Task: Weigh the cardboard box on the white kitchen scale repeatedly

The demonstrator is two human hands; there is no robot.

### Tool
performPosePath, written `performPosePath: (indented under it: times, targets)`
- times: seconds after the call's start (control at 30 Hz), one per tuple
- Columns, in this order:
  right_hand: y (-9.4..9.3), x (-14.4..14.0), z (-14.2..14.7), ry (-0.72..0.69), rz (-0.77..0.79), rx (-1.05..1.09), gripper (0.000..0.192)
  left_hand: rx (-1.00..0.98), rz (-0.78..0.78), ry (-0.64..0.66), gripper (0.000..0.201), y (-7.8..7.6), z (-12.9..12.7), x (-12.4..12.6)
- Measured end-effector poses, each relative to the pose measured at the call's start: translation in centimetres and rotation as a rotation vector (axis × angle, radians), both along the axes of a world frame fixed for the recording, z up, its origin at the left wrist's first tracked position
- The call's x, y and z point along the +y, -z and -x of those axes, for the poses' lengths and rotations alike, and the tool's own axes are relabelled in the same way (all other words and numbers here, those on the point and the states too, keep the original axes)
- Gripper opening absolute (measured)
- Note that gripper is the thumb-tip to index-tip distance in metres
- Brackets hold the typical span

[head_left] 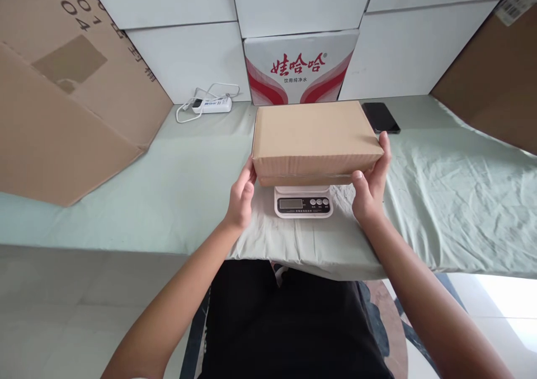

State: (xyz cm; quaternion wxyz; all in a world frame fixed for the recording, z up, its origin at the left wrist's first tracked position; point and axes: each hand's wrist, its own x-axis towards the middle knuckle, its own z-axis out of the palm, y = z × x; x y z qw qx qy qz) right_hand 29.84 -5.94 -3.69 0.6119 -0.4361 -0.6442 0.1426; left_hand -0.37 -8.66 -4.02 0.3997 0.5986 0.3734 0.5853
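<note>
A closed brown cardboard box (314, 135) is held level between my two hands, over a white digital kitchen scale (304, 202). My left hand (242, 197) presses against the box's left side near its front corner. At the right front corner, my right hand (371, 186) grips with the thumb on the front face and fingers along the side. The box covers the scale's weighing plate, so I cannot tell whether it rests on it. The scale's small display and buttons show below the box's front edge.
A black phone (381, 117) lies behind the box on the right. A white power strip (212, 105) with a cable is at the back left. White boxes, including a red-printed carton (298, 68), line the back. Large cardboard sheets (75, 121) flank the cloth-covered table (201, 172).
</note>
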Motion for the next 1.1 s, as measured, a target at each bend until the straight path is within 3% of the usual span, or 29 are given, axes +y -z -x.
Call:
performPosePath:
  times: [0.3, 0.8, 1.0, 1.1]
  targets:
    - [-0.1, 0.1, 0.0, -0.002, -0.016, 0.006, 0.086, 0.0, -0.006, -0.005, 0.083, 0.3, 0.1, 0.1]
    - [-0.1, 0.0, 0.1, 0.023, -0.006, 0.011, 0.088, -0.004, -0.026, 0.004, 0.082, 0.4, 0.1, 0.0]
    - [0.9, 0.8, -1.0, 0.087, -0.073, 0.052, 0.087, 0.007, -0.117, -0.111, 0.086, 0.9, 0.8, 0.5]
    - [0.8, 1.0, -1.2, 0.094, -0.059, 0.077, 0.092, 0.0, -0.104, -0.097, 0.085, 1.0, 0.8, 0.6]
